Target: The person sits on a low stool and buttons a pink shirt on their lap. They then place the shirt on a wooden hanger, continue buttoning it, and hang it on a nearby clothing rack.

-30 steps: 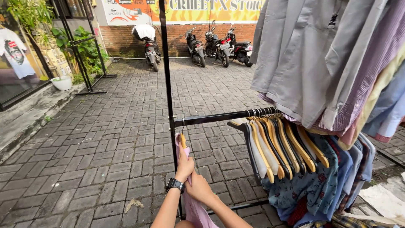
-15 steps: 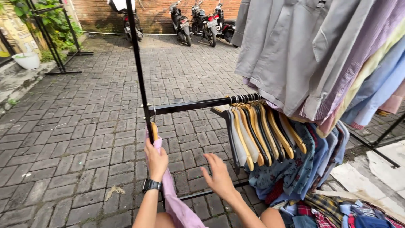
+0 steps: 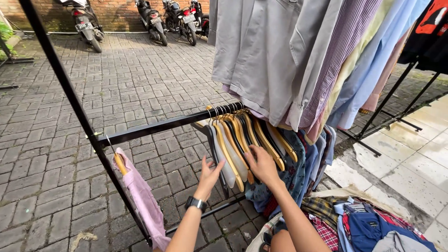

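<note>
Sorting through the wooden hangers [image 3: 242, 140] bunched on the lower rail [image 3: 163, 125] is the step in hand: the left hand [image 3: 211, 173], fingers spread and holding nothing, touches the nearest hanger, while the right hand [image 3: 263, 164] presses loosely into the row, its grip not discernible. A pink garment [image 3: 142, 198] hangs alone on the rail, well left of the bunch. Parting the bunch would call for a firm pinch on one hanger.
</note>
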